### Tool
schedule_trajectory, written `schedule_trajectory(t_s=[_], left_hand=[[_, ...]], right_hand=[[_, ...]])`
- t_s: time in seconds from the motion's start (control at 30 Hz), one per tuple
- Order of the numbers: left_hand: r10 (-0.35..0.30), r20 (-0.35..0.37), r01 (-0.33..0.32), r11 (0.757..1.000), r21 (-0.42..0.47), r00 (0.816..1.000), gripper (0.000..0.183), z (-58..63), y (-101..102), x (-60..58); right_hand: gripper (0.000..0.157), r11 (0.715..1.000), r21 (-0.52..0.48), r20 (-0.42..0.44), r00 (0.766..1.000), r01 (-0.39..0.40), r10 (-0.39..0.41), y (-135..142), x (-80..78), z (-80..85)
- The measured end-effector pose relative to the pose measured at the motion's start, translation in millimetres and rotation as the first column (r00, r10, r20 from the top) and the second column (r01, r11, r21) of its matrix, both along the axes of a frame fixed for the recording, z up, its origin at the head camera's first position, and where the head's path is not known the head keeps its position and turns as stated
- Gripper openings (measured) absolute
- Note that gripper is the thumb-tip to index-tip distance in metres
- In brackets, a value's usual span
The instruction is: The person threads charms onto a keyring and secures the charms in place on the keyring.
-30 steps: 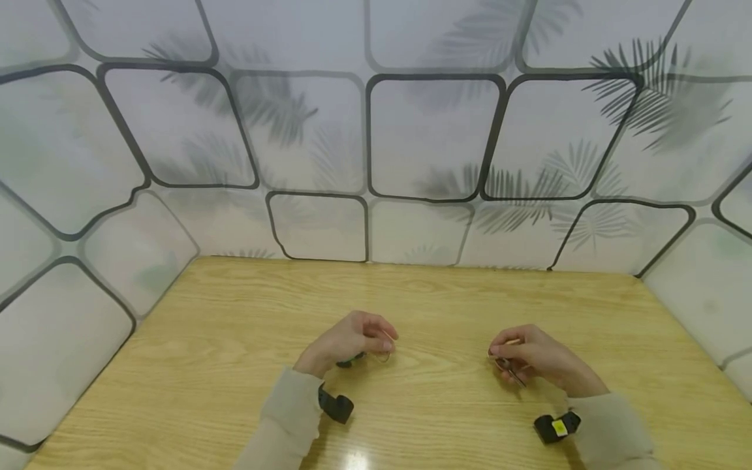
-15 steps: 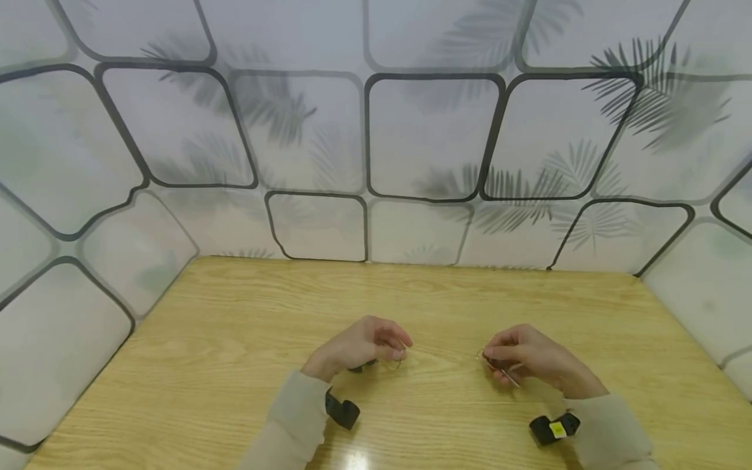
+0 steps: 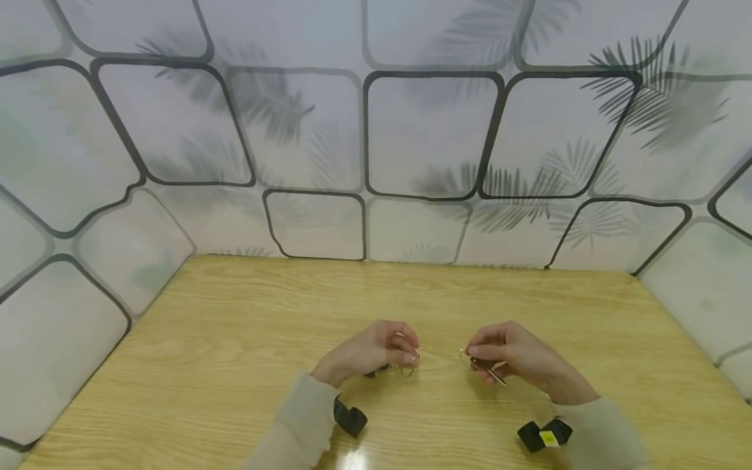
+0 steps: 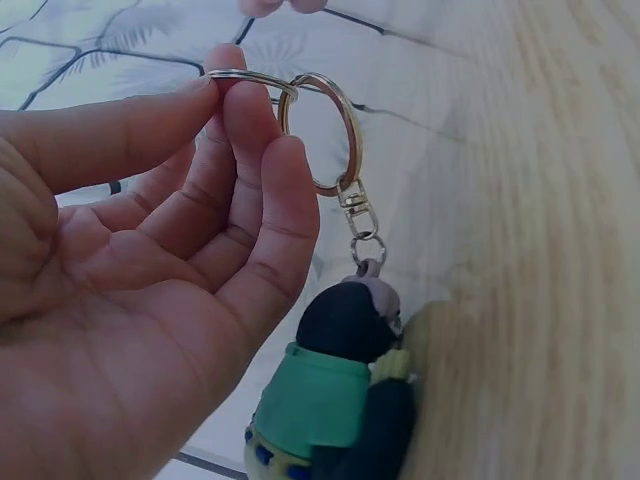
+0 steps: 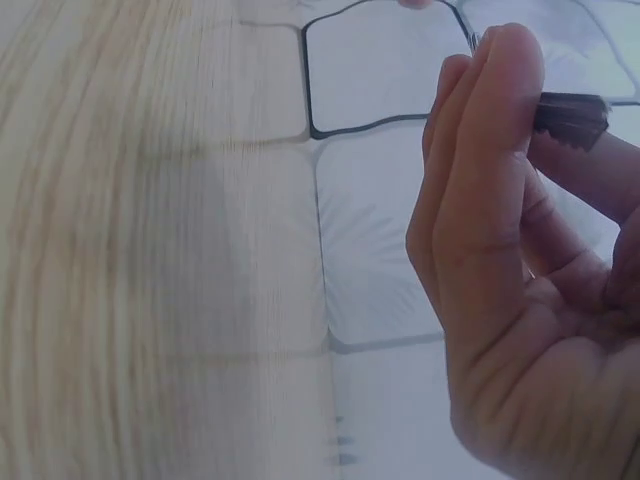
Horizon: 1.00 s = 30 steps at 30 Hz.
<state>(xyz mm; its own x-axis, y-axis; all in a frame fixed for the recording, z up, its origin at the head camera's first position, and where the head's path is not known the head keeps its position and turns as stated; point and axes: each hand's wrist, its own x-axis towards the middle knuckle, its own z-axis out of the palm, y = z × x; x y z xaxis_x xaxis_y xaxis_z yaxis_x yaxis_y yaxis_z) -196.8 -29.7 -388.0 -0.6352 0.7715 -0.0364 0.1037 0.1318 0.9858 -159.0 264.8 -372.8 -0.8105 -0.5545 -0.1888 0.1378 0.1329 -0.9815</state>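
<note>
My left hand (image 3: 376, 346) pinches a thin metal ring (image 4: 250, 77) between thumb and fingertips, its other fingers loosely bent. Linked through it is a gold split ring (image 4: 350, 130), part of a keychain. From its swivel clasp (image 4: 357, 205) hangs a small figurine (image 4: 320, 400) in green and black, low beside the tabletop. My right hand (image 3: 517, 356) pinches a key (image 3: 496, 375) between thumb and fingers. A small ring (image 3: 462, 354) shows at those fingertips. In the right wrist view the key's toothed end (image 5: 570, 120) sticks out past the fingers, which hide the rest.
Both hands are over a light wood-grain table (image 3: 264, 313). White cloth walls (image 3: 431, 137) with dark outlines and leaf prints stand behind it and at both sides. A black camera mount sits on each wrist, the right one (image 3: 543, 436) bearing a yellow label.
My left hand has moved right with the keychain and my right hand left with the key, so the gap between them is narrower. Both keep their grip.
</note>
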Motion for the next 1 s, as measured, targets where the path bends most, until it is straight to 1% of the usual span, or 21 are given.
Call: schedule_trajectory(t_s=[0.07, 0.17, 0.3, 0.4, 0.6, 0.7, 0.83, 1.0], left_hand=[[0.008, 0.030, -0.008, 1.000, 0.011, 1.000, 0.015, -0.9, 2, 1.0], [0.022, 0.048, -0.023, 1.000, 0.021, 0.999, 0.011, -1.9, 4, 2.7], [0.038, 0.068, -0.040, 0.999, 0.031, 0.997, 0.011, -2.1, 7, 4.9], [0.029, 0.073, -0.032, 0.999, 0.041, 0.997, 0.012, -0.5, 10, 6.6], [-0.003, 0.056, 0.000, 0.999, 0.045, 0.998, 0.013, 2.9, 12, 8.2], [-0.017, 0.067, 0.013, 0.998, 0.057, 0.998, 0.014, 3.1, 13, 8.5], [-0.018, 0.086, 0.012, 0.998, 0.066, 0.996, 0.015, 2.0, 13, 8.8], [-0.003, 0.104, -0.004, 0.998, 0.064, 0.995, 0.014, 0.4, 14, 8.6]], right_hand=[[0.020, 1.000, 0.004, -0.007, 1.000, 0.024, -0.024, -4, 1.0, 0.3], [0.020, 0.999, 0.010, -0.014, 0.998, 0.054, -0.053, -10, 3.1, 0.2], [0.019, 0.998, 0.008, -0.009, 0.998, 0.061, -0.061, -18, 6.3, -0.6], [0.018, 0.998, 0.010, -0.012, 0.998, 0.067, -0.067, -23, 8.0, -1.7], [0.018, 0.994, 0.031, -0.030, 0.994, 0.108, -0.107, -31, 9.1, -3.0], [0.016, 0.991, 0.043, -0.041, 0.991, 0.129, -0.127, -34, 9.7, -3.6], [0.018, 0.988, 0.057, -0.066, 0.988, 0.145, -0.141, -39, 10.8, -4.2], [0.019, 0.984, 0.064, -0.095, 0.983, 0.165, -0.159, -45, 11.6, -4.2]])
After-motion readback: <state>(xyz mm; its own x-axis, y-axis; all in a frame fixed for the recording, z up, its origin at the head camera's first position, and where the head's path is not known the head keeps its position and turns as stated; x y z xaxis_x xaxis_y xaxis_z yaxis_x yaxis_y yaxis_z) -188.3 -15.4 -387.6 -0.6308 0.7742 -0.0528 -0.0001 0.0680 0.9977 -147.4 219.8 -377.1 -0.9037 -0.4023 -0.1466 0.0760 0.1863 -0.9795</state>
